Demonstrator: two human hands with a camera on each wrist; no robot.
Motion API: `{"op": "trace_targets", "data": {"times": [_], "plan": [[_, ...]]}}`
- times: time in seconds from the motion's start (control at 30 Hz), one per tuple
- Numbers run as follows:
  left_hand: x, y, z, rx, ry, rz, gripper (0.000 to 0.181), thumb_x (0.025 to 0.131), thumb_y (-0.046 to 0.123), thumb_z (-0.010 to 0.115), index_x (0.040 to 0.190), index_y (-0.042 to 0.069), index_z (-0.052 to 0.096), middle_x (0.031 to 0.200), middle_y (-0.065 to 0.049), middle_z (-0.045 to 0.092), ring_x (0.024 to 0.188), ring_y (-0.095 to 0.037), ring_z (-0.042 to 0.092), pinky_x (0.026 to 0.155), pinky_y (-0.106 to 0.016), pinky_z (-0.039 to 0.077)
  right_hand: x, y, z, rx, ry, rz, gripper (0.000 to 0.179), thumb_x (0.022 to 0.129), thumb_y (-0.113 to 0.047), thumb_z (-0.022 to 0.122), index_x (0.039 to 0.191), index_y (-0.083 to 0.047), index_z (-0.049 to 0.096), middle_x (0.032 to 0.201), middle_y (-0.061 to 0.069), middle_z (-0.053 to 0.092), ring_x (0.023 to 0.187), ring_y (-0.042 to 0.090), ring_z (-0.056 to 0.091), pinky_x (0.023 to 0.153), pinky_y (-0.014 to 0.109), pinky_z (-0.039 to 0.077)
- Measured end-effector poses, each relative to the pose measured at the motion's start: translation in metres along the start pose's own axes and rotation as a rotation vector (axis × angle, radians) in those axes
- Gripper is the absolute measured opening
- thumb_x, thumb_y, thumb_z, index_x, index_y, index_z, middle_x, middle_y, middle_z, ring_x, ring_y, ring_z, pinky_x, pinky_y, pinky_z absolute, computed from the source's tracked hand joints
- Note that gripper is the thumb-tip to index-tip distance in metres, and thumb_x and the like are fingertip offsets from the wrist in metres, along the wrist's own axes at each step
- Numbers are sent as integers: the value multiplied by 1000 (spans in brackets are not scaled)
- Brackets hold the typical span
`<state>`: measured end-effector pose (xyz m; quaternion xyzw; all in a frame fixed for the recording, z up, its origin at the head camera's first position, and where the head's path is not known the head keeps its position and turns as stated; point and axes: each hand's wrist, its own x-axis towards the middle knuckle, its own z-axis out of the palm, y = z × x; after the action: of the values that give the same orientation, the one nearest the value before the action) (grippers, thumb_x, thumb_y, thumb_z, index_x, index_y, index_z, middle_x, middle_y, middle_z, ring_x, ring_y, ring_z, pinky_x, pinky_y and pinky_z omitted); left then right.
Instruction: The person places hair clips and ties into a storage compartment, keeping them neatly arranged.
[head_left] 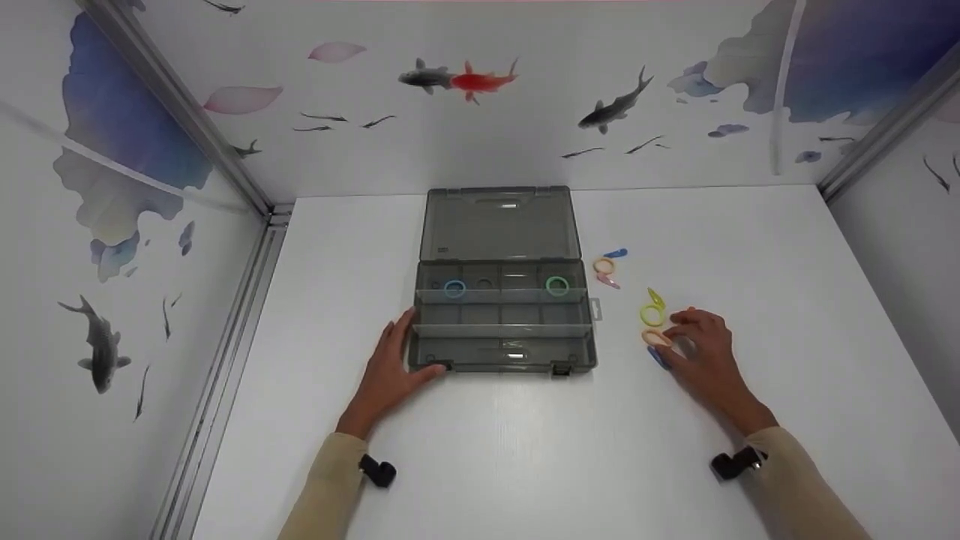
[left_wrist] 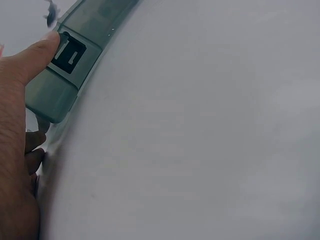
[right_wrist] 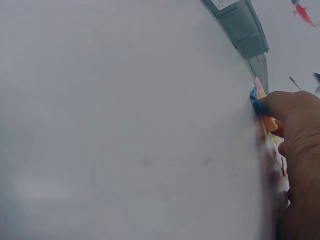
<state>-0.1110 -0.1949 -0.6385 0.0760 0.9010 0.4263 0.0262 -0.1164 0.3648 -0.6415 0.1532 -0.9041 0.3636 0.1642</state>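
- The left hand (head_left: 390,367), fingers loosely extended, rests against the near left corner of an open grey box (head_left: 502,367) on the white counter (head_left: 487,457).
- Inside, the far row holds a blue ring (head_left: 455,281), then a green ring (head_left: 557,277).
- Right of the box, the right hand (head_left: 705,356) pinches a peach ring (head_left: 653,331) beside a blue clip (head_left: 657,358); a yellow ring (head_left: 652,325) lies just beyond.

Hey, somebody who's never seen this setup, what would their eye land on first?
Probably the red fish, vivid on the pale back wall. Next, the grey compartment box lying open on the white table, with a blue ring and a green ring in its rear row. Then the right hand, right of the box, thumb against a pale orange ring.
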Motion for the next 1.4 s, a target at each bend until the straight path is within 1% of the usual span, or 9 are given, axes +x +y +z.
{"op": "trace_targets", "data": {"times": [0.13, 0.33, 0.67, 0.9, 0.97, 1.13, 1.2, 1.27, 1.4], "plan": [[0, -1, 1, 0, -1, 7, 115, 88, 68, 86, 178, 32, 22, 180, -13, 30, 167, -46, 19, 124, -76, 28, 0, 2, 1, -19, -1, -23, 33, 82, 3, 96, 110, 2, 78, 133, 27, 65, 130, 48, 48, 108, 64, 28], [0, 0, 0, -9, -1, 4, 115, 88, 68, 86, 177, 33, 23, 180, -10, 30, 167, -45, 19, 124, -77, 28, 1, 2, 1, -27, -7, -26, 36, 82, 0, 96, 114, 1, 78, 133, 27, 65, 130, 48, 48, 106, 66, 28], [1, 1, -2, -17, -10, -10, 115, 88, 71, 84, 177, 32, 23, 181, -9, 29, 168, -45, 17, 124, -78, 26, 1, -1, 3, -34, 0, 1, 27, 84, 1, 94, 104, -2, 77, 135, 23, 65, 136, 44, 47, 110, 62, 28], [1, -1, -1, -14, -7, -3, 115, 88, 70, 84, 177, 34, 22, 181, -8, 28, 167, -45, 18, 123, -78, 27, 0, 0, 3, -56, 23, -34, 28, 82, 3, 95, 102, 0, 75, 134, 23, 66, 133, 44, 50, 109, 60, 30], [1, -1, -1, -15, -6, -1, 115, 88, 70, 85, 177, 35, 22, 181, -8, 28, 167, -45, 18, 123, -78, 27, 0, -2, 2, -51, 26, -19, 27, 84, 2, 94, 103, 1, 75, 134, 23, 66, 134, 44, 49, 111, 61, 30], [1, 0, -1, -27, -9, -6, 115, 87, 69, 86, 177, 36, 23, 181, -9, 28, 167, -45, 18, 123, -78, 27, 0, -6, -1, -23, 23, 92, 20, 91, -2, 89, 104, -2, 75, 138, 18, 63, 140, 39, 45, 114, 59, 30], [1, 1, -1, -29, -10, -9, 115, 87, 69, 86, 177, 35, 23, 181, -10, 28, 167, -45, 19, 123, -78, 27, 1, -9, -2, -17, 22, 110, 18, 92, -3, 87, 105, -3, 75, 139, 17, 63, 140, 39, 45, 114, 59, 32], [1, 1, -1, -26, -8, -12, 115, 87, 68, 86, 177, 35, 23, 181, -11, 28, 167, -46, 19, 123, -78, 27, 4, -11, -3, -4, 29, 90, 18, 91, 0, 87, 104, -1, 75, 137, 20, 64, 138, 41, 47, 113, 58, 32], [1, 2, -1, -6, -8, -6, 115, 89, 66, 86, 178, 32, 21, 181, -10, 27, 167, -46, 18, 123, -79, 27, 10, -11, -4, 27, 49, -4, 22, 86, 8, 89, 102, 2, 75, 133, 25, 66, 131, 45, 50, 109, 53, 31]]}}
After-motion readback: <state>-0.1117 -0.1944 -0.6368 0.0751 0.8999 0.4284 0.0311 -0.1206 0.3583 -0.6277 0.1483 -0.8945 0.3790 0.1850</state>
